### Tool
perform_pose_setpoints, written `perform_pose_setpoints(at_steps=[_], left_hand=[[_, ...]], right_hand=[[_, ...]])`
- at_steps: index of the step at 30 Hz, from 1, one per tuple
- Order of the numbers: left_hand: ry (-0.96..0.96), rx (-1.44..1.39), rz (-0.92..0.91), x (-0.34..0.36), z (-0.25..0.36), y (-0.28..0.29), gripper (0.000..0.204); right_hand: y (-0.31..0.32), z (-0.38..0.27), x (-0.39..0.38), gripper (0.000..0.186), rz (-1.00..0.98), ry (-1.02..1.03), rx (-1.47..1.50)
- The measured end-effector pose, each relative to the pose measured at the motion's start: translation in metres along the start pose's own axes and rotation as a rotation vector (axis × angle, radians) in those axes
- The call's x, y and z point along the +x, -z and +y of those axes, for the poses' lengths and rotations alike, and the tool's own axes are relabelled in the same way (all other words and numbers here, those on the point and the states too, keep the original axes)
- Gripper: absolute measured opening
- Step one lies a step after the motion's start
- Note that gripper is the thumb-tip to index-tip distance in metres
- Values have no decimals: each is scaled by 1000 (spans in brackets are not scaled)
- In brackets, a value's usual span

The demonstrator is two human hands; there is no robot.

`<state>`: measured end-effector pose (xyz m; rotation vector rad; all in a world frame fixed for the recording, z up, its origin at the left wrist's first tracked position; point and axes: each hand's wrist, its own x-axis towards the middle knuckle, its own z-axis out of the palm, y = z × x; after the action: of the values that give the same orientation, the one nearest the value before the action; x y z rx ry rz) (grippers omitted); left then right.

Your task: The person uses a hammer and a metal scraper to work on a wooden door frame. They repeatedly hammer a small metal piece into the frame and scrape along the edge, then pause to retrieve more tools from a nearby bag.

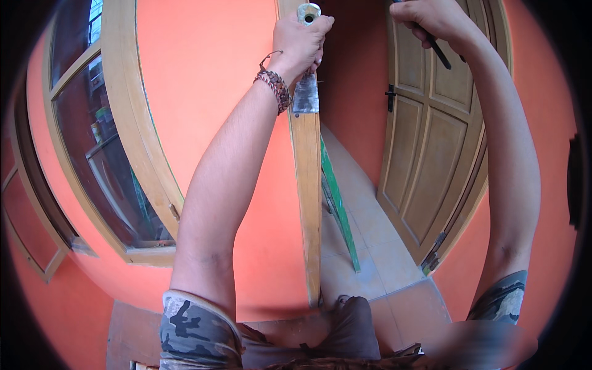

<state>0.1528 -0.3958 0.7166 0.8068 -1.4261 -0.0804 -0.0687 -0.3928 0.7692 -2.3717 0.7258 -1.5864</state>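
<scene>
My left hand point(300, 44) is raised in front of me, fingers wrapped round the handle of a putty knife point(306, 95). Its pale handle end, with a hole in it, sticks up above my fist. The broad, smeared metal blade points down and lies against the wooden door frame point(306, 160). My right hand point(435, 20) is up at the top right, closed on a tool with a black handle point(440, 55). That tool's head is out of the picture, so its kind cannot be told. The two hands are well apart.
A wooden window point(114, 135) stands left in an orange wall point(209, 92). Beyond the frame, a panelled wooden door point(425, 142) stands open at the right. A green bar point(339, 203) slants down to the tiled floor point(376, 259) near my feet.
</scene>
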Motion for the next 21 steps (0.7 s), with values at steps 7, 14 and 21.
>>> perform_pose_setpoints(at_steps=[7,14,21], left_hand=[[15,27,-5,-1,4,-1,29],[-48,-54,18,9,-4,-1,28],[123,32,-68,-11,4,3,36]], right_hand=[[-2,-14,2,13,-236,65,-272],[-7,-17,-2,14,-356,73,-337],[-12,39,-10,16,-13,-3,-39]])
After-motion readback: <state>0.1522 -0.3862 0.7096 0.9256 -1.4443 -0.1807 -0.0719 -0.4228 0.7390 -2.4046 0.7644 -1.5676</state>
